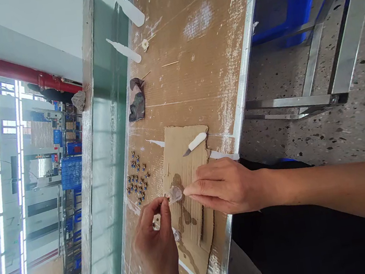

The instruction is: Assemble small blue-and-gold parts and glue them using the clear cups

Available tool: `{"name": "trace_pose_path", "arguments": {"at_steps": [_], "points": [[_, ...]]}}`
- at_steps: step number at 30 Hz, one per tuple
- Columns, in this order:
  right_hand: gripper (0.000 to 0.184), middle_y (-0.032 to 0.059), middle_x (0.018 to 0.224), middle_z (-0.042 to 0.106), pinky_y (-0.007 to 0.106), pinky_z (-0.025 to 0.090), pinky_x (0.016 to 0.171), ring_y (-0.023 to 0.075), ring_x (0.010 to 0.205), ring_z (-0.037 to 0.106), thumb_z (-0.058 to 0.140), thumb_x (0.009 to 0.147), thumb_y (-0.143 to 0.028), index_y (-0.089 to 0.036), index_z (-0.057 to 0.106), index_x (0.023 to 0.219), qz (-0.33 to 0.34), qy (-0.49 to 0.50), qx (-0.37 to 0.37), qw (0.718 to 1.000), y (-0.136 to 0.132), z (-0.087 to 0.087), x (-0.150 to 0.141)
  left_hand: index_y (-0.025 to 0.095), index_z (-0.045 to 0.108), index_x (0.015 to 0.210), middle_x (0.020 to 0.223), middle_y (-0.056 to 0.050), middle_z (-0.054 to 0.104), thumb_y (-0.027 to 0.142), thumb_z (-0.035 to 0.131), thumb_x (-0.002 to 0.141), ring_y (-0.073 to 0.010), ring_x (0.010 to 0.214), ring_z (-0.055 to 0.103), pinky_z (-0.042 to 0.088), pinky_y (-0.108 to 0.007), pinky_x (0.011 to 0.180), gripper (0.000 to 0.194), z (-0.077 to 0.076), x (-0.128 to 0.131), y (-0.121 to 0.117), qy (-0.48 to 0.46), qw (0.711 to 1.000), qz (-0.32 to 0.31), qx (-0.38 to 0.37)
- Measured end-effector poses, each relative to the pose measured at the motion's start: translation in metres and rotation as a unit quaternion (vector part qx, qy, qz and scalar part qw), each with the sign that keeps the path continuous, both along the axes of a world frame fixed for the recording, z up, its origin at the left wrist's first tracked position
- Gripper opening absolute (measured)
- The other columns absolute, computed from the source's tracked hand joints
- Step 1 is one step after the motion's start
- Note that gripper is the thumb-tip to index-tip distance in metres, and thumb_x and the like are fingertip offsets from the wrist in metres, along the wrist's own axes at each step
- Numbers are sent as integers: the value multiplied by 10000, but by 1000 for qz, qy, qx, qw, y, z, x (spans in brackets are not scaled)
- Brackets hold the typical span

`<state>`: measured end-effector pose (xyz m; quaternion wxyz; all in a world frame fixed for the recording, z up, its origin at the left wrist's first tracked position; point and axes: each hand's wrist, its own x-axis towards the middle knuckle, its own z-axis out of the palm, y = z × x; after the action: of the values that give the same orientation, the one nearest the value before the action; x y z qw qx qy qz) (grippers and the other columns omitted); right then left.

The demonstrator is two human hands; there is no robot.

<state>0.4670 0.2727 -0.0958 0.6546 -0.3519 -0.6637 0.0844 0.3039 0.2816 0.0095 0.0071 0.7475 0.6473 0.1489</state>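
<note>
My left hand (pixel 156 237) is closed in a pinch, thumb against forefinger, on a tiny piece that I cannot make out. Right beside those fingertips is a small clear, glassy lump (pixel 176 193) over the cardboard sheet (pixel 183 139). My right hand (pixel 226 185) reaches in from the other side with its fingers pressed together close to the lump; what they hold, if anything, is hidden. Wet-looking dark stains mark the cardboard. A white-handled knife (pixel 197 141) with a short blade lies on it. Another clear piece (pixel 176 234) is partly hidden by my left hand.
Several small blue and brass-coloured parts (pixel 137 178) stand grouped beside the cardboard. Farther along the table (pixel 191 80) lie a camouflage cloth (pixel 137 100), thin sticks (pixel 170 63) and two white nozzle bottles (pixel 131 12). A blue crate (pixel 302 0) and metal frame (pixel 287 103) stand beside it.
</note>
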Motion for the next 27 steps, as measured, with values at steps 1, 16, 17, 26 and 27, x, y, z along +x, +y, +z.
{"name": "trace_pose_path", "arguments": {"at_steps": [1, 16, 17, 26, 27], "points": [[192, 27, 651, 584, 223, 383, 529, 105, 592, 501, 489, 901, -183, -85, 652, 873, -2, 1, 1, 1000, 0, 0, 0, 223, 661, 710, 655, 23, 649, 385, 601, 745, -128, 625, 609, 489, -238, 635, 177, 0, 0, 0, 1, 1000, -2, 1], [119, 43, 684, 601, 216, 423, 563, 98, 608, 523, 512, 881, -116, -88, 617, 930, 43, 15, -8, 999, -4, 1, 3, 231, 690, 758, 663, 10, 694, 481, 698, 607, -163, 664, 647, 529, -264, 641, 293, 11, -36, -83, -124, 927, 335, 119], [108, 47, 692, 610, 219, 432, 572, 100, 616, 537, 525, 874, -107, -90, 615, 932, 45, 12, -8, 999, -5, 1, 3, 231, 686, 754, 663, 9, 693, 479, 693, 607, -167, 677, 651, 529, -262, 638, 288, 8, -45, -95, -127, 913, 364, 133], [172, 10, 724, 628, 208, 465, 617, 92, 649, 584, 578, 835, -65, -150, 606, 983, 90, -27, -32, 995, -25, 10, -10, 183, 693, 814, 802, -31, 707, 487, 723, 601, -194, 807, 646, 507, -305, 779, 372, -63, -124, -196, -282, 826, 471, 132], [163, 15, 732, 635, 208, 469, 628, 95, 661, 592, 574, 838, -66, -144, 606, 978, 107, -37, -29, 993, -32, 11, -17, 181, 694, 825, 823, -34, 707, 491, 720, 614, -193, 824, 642, 502, -303, 788, 377, -68, -126, -199, -290, 828, 463, 128]]}}
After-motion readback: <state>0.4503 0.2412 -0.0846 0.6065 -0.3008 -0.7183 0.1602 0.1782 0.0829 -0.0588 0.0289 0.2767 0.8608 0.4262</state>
